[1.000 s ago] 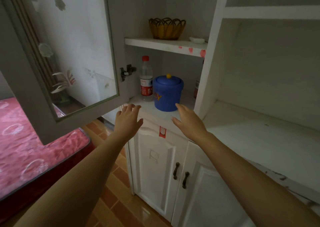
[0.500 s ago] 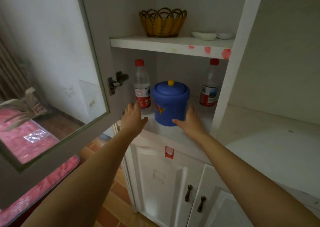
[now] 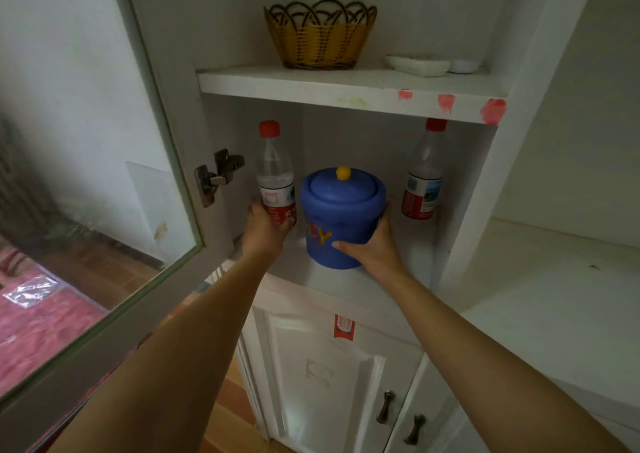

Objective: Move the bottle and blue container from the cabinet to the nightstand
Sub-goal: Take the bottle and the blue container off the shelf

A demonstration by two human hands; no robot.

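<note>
Inside the open cabinet [image 3: 349,82], the left hand [image 3: 265,229] grips the bottle [image 3: 276,179] while the right hand [image 3: 372,246] clasps the blue container [image 3: 341,215].

We see a bottle [image 3: 275,175] of clear plastic with a smooth red cap and a shiny label. The blue container [image 3: 341,217] looks like smooth plastic, a bit shiny, with a yellow knob on its lid. The cabinet [image 3: 311,87] looks like wood painted white, dull and smudged with red. Its door has a glass pane [image 3: 86,123]. The hinge [image 3: 216,175] is shiny metal. The basket [image 3: 320,37] is woven and bumpy. The floor [image 3: 235,411] is glossy.
</note>
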